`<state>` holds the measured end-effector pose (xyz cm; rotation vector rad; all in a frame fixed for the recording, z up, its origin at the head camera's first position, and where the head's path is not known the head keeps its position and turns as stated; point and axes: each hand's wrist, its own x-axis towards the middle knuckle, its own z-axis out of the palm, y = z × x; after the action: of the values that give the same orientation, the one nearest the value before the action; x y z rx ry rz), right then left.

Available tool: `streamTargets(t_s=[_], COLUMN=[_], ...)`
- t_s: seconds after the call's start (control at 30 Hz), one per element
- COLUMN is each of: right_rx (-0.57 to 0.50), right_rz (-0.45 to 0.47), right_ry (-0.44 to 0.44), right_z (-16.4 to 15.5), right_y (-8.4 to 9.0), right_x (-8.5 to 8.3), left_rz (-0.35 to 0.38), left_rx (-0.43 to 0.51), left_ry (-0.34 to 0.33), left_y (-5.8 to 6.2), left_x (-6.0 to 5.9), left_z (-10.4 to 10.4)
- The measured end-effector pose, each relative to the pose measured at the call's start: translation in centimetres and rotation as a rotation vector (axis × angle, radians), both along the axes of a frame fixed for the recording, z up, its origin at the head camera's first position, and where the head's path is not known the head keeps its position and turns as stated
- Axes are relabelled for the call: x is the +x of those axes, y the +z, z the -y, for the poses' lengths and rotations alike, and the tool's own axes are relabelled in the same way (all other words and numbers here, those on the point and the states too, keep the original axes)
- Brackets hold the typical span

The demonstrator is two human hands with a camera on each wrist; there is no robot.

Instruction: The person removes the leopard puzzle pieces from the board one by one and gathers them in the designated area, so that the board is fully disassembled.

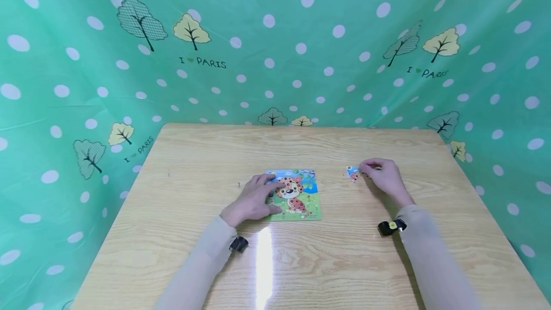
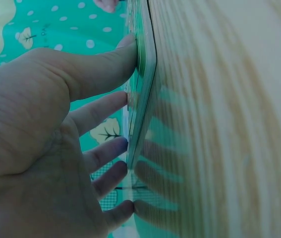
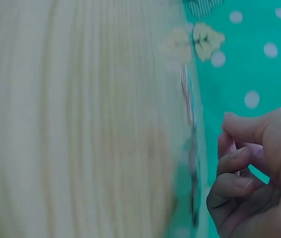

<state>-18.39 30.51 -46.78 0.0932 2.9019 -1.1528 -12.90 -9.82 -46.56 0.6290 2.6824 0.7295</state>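
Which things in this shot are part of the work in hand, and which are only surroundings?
In use:
- square leopard picture puzzle board, left hand resting on it
- small loose blue puzzle piece, at the right hand fingertips

Surroundings:
- light wooden table
- green polka-dot tree-print cloth
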Motion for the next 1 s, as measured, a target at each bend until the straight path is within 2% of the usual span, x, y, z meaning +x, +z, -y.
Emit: streamTargets(t_s=[0.37,0.67,1.0], right_rx=[-0.003,0.014,0.058], right_rz=[-0.062,0.039,0.017], right_ry=[0.171,0.343,0.438], right_z=[6.1,10.2,12.5], right_y=[-0.2,-0.4,-0.2], right_x=[-0.4,0.0,-0.1], left_rz=[0.002,0.020,0.005], left_rx=[0.014,0.009,0.003], left_ry=[0.012,0.016,0.017], left_y=[0.0,0.0,0.0], left_x=[0.0,0.3,0.1], left_z=[0.3,0.1,0.0])
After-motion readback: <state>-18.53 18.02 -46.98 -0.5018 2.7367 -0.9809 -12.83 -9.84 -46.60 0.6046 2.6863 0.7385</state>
